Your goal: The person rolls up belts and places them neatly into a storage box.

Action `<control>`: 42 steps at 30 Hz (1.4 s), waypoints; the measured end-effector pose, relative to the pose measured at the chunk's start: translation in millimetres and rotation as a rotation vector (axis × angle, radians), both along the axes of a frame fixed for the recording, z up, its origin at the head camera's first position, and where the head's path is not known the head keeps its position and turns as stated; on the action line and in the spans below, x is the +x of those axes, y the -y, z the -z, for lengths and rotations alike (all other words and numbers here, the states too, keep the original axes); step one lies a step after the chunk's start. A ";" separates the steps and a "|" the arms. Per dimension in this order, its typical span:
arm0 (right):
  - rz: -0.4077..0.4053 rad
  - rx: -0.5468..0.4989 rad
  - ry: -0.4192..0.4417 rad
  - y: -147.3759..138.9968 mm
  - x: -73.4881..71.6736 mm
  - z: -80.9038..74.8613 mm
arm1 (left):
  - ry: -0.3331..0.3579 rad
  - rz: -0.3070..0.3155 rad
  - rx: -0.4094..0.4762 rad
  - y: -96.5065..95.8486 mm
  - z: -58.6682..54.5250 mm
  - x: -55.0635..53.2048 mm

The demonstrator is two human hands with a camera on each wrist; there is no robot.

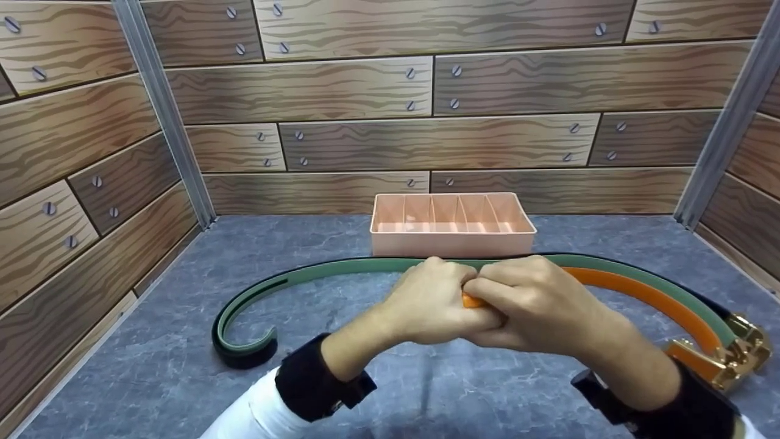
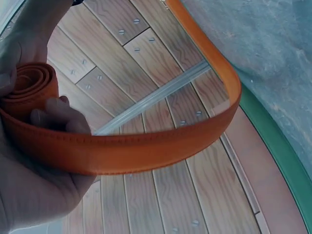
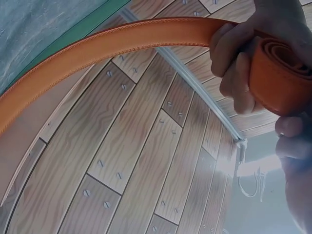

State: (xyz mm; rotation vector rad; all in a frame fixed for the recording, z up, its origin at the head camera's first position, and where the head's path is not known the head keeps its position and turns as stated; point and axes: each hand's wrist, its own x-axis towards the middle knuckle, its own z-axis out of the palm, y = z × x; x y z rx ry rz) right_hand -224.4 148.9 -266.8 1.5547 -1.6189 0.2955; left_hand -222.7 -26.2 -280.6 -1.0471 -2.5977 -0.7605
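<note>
An orange belt (image 1: 640,296) is partly wound into a tight roll (image 2: 31,90), held between both hands above the tabletop. My left hand (image 1: 426,302) grips the roll from the left, its fingers curled. From the right, my right hand (image 1: 536,305) curls round the same roll, the two hands touching. The unrolled part of the strap (image 3: 131,46) runs away in an arc to a gold buckle (image 1: 694,360) at the far right. In the head view the hands hide most of the roll; only a small orange patch shows between them.
A green and black belt (image 1: 341,266) lies on edge behind the hands, curled at its left end, with a gold buckle (image 1: 752,341) at right. Behind it stands a pink divided box (image 1: 451,244). Wood-patterned walls (image 1: 359,91) enclose the grey marbled tabletop (image 1: 164,366).
</note>
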 end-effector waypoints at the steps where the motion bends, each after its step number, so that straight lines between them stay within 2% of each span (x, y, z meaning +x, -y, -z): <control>1: -0.017 -0.018 0.005 0.1 -0.4 -0.5 | 0.026 0.027 0.020 0.7 -0.3 -0.7; 4: -0.087 -0.093 0.042 0.5 -1.9 -2.4 | 0.159 0.167 0.161 2.7 -0.2 -4.1; 7: -0.169 -0.186 0.082 1.4 -2.9 -4.0 | 0.341 0.389 0.333 4.5 1.7 -9.0; 9: -0.203 -0.230 0.105 2.3 -3.4 -4.0 | 0.438 0.507 0.401 5.4 2.9 -11.6; 11: -0.220 -0.255 0.132 2.7 -3.7 -4.1 | 0.497 0.578 0.430 6.6 4.1 -14.1; 13: -0.224 -0.270 0.160 2.6 -3.8 -4.4 | 0.526 0.611 0.448 7.7 5.2 -15.9; 16: -0.219 -0.261 0.177 1.9 -2.7 -5.8 | 0.510 0.620 0.471 8.8 5.4 -16.8; 18: -0.193 -0.211 0.167 0.4 -0.6 -7.7 | 0.459 0.572 0.452 9.5 4.4 -15.7; 20: -0.138 -0.134 0.122 -1.6 2.5 -9.4 | 0.369 0.457 0.390 9.4 2.3 -14.0; 22: -0.054 -0.056 0.048 -3.3 6.2 -10.0 | 0.279 0.313 0.280 7.9 0.5 -12.0; 25: 0.055 0.013 -0.073 -2.0 10.1 -8.0 | 0.205 0.136 0.146 4.9 -1.0 -9.1; 27: 0.074 0.015 -0.108 0.7 10.6 -5.6 | 0.188 0.088 0.100 3.6 -0.8 -7.5; 29: 0.050 -0.014 -0.100 3.0 9.4 -3.7 | 0.186 0.078 0.101 4.1 -0.7 -6.2; 31: -0.010 -0.055 -0.052 3.8 7.3 -2.9 | 0.198 0.116 0.134 5.0 -0.3 -6.1; 33: -0.074 -0.100 0.009 3.8 4.8 -3.3 | 0.231 0.184 0.199 5.5 -0.6 -6.4; 35: -0.126 -0.140 0.065 3.4 2.5 -3.9 | 0.270 0.281 0.277 5.7 -0.4 -7.6; 39: -0.185 -0.201 0.164 2.2 -0.4 -4.6 | 0.400 0.516 0.407 5.4 2.7 -11.3; 42: -0.201 -0.227 0.227 1.7 -1.3 -5.1 | 0.478 0.617 0.445 5.7 5.3 -13.3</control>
